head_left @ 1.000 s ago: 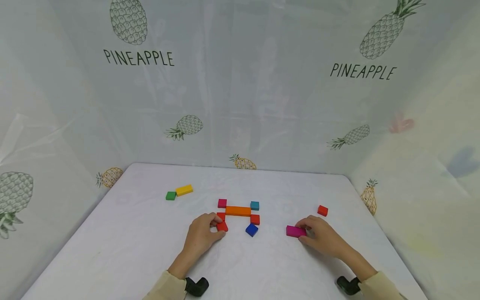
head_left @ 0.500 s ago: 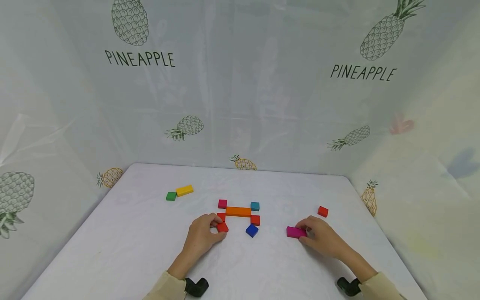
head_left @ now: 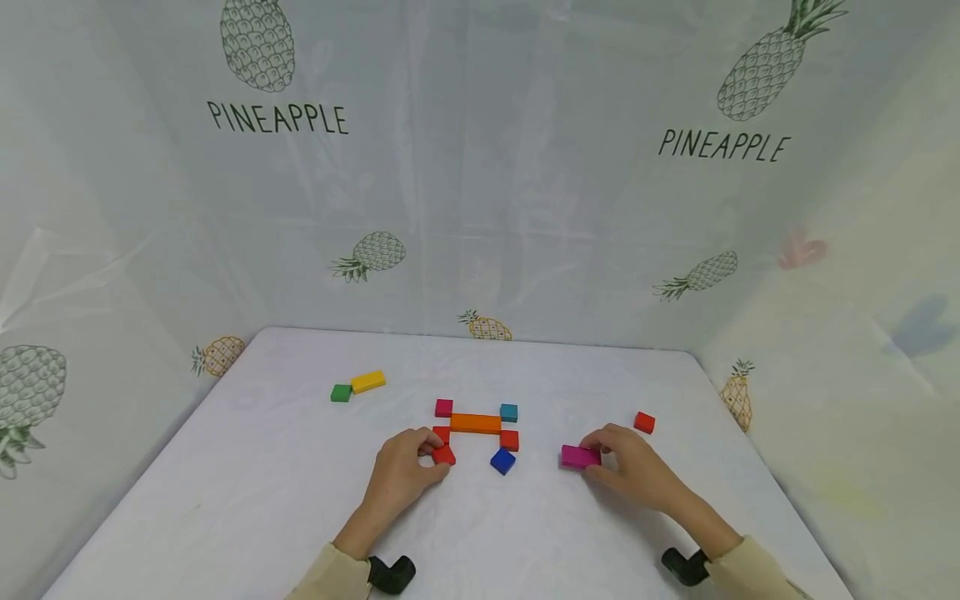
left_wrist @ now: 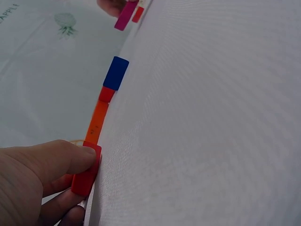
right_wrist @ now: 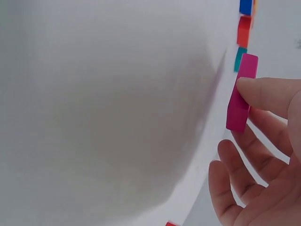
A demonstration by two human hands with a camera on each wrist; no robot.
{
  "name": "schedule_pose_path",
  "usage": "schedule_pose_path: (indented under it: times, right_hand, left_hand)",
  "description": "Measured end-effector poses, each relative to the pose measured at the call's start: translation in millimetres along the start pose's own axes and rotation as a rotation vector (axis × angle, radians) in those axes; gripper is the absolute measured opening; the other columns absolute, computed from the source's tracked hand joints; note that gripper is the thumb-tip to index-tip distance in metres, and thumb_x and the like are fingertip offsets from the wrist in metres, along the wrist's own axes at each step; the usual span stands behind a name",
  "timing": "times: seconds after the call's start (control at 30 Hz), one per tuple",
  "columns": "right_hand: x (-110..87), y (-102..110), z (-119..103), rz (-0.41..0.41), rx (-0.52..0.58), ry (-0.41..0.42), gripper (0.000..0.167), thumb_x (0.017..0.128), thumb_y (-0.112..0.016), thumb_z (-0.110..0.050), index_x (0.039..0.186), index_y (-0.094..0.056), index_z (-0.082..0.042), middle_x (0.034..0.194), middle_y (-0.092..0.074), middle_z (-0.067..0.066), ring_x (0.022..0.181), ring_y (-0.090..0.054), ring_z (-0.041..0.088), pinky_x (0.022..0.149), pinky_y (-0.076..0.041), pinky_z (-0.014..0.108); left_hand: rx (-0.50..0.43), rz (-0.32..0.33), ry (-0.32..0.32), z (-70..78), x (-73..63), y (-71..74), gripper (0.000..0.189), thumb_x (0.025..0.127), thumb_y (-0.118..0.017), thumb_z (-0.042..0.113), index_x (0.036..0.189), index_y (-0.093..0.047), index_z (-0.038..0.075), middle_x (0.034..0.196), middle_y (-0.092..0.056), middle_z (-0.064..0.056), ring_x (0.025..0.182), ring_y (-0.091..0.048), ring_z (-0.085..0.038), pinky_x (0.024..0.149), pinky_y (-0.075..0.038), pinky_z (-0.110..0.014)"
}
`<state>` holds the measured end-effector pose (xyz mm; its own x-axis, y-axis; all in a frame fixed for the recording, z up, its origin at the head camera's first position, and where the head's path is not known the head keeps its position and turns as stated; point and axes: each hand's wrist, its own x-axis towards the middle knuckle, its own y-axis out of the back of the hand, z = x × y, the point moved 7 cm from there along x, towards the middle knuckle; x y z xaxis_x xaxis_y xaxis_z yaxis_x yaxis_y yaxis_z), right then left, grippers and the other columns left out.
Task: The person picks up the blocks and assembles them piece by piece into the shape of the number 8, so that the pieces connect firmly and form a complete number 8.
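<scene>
My left hand pinches a red block between thumb and fingers at the near left corner of a block figure. An orange bar forms the figure's middle. Around its ends sit a crimson block, a teal block and more red blocks, one at the near right. A blue block stands turned at an angle just in front of that one. To the right, my right hand pinches a magenta bar by its right end; the right wrist view shows thumb on one face, fingers behind.
A loose red block lies beyond my right hand. At the back left a green block touches a yellow bar. The white table ends at a pineapple-print curtain behind and at the sides.
My right hand has moved a little left toward the figure, carrying the magenta bar. My left hand keeps its place on the red block.
</scene>
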<state>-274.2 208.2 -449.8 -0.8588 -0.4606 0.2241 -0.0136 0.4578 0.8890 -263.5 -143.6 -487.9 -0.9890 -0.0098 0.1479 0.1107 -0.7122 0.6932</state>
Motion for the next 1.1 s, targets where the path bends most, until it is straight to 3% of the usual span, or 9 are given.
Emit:
schedule_pose_path:
  times: [0.33, 0.7, 1.1]
  right_hand:
    - [25.4, -12, -28, -0.026, -0.017, -0.095, 0.035, 0.086, -0.09, -0.016, 0.116, -0.075, -0.021, 0.101, -0.066, -0.011, 0.1, -0.063, 0.015, 0.086, -0.06, 0.032]
    - [42.7, -24, -66, -0.032, 0.021, 0.006, 0.029, 0.089, -0.087, -0.013, 0.115, -0.076, -0.017, 0.101, -0.068, -0.01, 0.1, -0.065, 0.019, 0.087, -0.059, 0.033]
    - [58.2, -44, -93, -0.062, 0.062, 0.019, 0.029, 0.09, -0.086, -0.018, 0.117, -0.075, -0.018, 0.104, -0.068, -0.008, 0.101, -0.063, 0.016, 0.086, -0.059, 0.032]
  left_hand:
    - [-0.002, -0.003, -0.004, -1.4, 0.1, -0.2, 0.028, 0.082, -0.093, 0.023, 0.103, -0.075, 0.017, 0.095, -0.068, 0.004, 0.093, -0.061, -0.016, 0.085, -0.057, -0.039]
    - [0.005, 0.007, -0.03, 0.6, -1.0, 1.1, 0.026, 0.082, -0.093, 0.021, 0.101, -0.075, 0.016, 0.092, -0.069, 0.005, 0.091, -0.061, -0.016, 0.083, -0.055, -0.038]
    - [-0.01, -0.011, -0.034, -0.4, -1.7, 0.6, 0.027, 0.083, -0.092, 0.021, 0.103, -0.076, 0.017, 0.095, -0.069, 0.005, 0.094, -0.061, -0.017, 0.087, -0.055, -0.04]
